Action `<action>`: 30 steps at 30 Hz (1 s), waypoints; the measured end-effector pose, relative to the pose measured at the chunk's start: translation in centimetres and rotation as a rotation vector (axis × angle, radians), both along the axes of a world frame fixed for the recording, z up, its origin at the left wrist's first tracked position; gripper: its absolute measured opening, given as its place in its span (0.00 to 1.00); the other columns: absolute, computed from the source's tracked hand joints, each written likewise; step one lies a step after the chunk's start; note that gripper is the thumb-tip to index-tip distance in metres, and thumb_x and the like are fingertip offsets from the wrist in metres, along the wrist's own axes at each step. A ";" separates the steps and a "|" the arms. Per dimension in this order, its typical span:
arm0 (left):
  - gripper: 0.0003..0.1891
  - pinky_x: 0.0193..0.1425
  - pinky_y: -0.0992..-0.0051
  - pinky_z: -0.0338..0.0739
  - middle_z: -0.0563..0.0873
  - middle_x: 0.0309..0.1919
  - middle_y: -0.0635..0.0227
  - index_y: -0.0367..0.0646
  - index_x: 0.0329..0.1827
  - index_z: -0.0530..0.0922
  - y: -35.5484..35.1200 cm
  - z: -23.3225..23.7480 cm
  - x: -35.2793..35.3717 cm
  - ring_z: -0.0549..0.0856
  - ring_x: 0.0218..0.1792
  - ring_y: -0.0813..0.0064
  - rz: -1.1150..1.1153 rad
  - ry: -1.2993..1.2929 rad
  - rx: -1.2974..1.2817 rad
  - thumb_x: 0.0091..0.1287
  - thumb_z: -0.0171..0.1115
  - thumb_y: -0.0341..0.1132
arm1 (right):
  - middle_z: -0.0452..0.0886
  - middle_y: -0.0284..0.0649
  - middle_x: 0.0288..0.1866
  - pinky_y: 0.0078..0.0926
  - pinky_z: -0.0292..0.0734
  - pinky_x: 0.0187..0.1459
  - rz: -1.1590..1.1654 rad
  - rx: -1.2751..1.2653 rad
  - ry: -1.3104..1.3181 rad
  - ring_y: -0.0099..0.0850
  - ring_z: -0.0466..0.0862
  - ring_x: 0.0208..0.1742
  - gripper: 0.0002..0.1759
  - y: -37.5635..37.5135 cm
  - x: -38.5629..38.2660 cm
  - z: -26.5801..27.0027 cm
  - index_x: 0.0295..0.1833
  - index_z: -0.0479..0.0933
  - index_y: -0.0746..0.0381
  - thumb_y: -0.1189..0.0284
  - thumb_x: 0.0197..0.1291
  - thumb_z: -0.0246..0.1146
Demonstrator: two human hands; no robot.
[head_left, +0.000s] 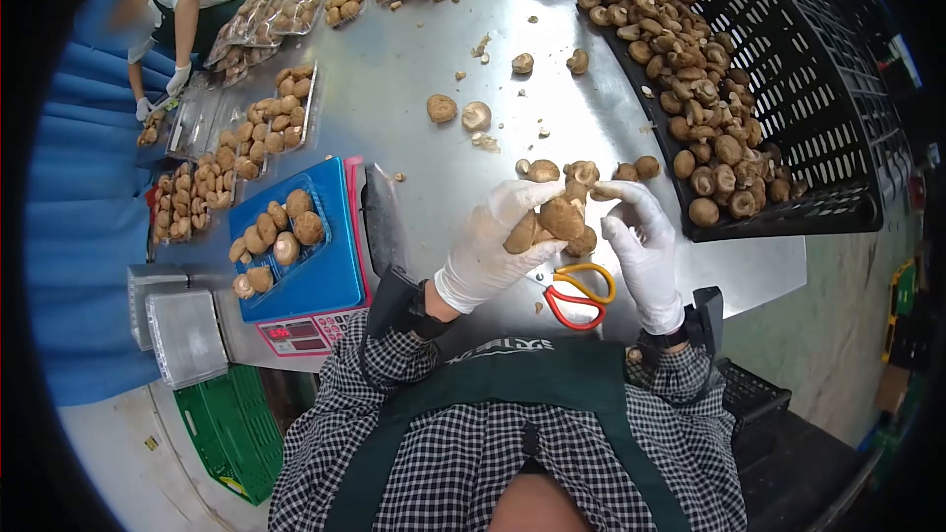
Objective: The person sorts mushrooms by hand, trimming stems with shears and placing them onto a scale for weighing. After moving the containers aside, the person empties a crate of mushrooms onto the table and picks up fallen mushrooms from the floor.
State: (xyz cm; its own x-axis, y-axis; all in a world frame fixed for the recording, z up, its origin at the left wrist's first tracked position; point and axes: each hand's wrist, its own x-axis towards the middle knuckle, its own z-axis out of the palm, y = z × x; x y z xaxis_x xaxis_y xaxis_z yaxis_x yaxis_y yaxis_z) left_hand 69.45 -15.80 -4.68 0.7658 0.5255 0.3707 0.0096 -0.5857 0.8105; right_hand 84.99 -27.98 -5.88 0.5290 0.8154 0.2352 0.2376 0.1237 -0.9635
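From the head view, the left hand (498, 246), in a thin, wrinkled white glove, has its grip closed around a round brown mushroom (563, 220), thumb below and fingers above, with a second cap (522, 233) tucked beside the thumb. The round cap's smooth, domed top faces up toward the camera, so its long axis cannot be told; the tucked cap lies with its longer side slanting from lower left to upper right. Just beyond, another mushroom (583, 173) shows its paler underside.

The right hand (645, 256), gloved alike, is curled with index finger and thumb parted beside these mushrooms; whether its grip pinches anything cannot be told. Below the hands, scissors (581, 299) with one yellow and one red plastic loop lie on the shiny metal desk (394, 69), loops pointing right.

To the left, a clear plastic tray (305, 261) of rounded brown mushrooms rests on a scale (340, 281) with a flat blue platform. On the right, a black lattice-walled plastic crate (788, 39) holds a heap of mushrooms (705, 89), some stem-up.
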 end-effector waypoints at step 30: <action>0.26 0.47 0.66 0.79 0.84 0.44 0.63 0.51 0.56 0.77 -1.6 -5.1 -3.6 0.84 0.43 0.62 -0.108 0.234 0.309 0.51 0.69 0.32 | 0.80 0.41 0.51 0.36 0.79 0.46 -0.317 -0.652 -0.594 0.41 0.83 0.45 0.15 -4.3 6.2 -7.5 0.52 0.77 0.57 0.67 0.59 0.61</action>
State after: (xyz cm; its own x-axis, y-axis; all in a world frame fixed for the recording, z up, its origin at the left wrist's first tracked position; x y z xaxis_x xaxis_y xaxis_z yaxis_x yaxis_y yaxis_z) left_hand 65.87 -17.44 -9.74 0.8929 0.3282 0.3081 0.0978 -0.8095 0.5790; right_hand 91.24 -32.27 -13.38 0.6889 0.7198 0.0850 0.6431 -0.5530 -0.5297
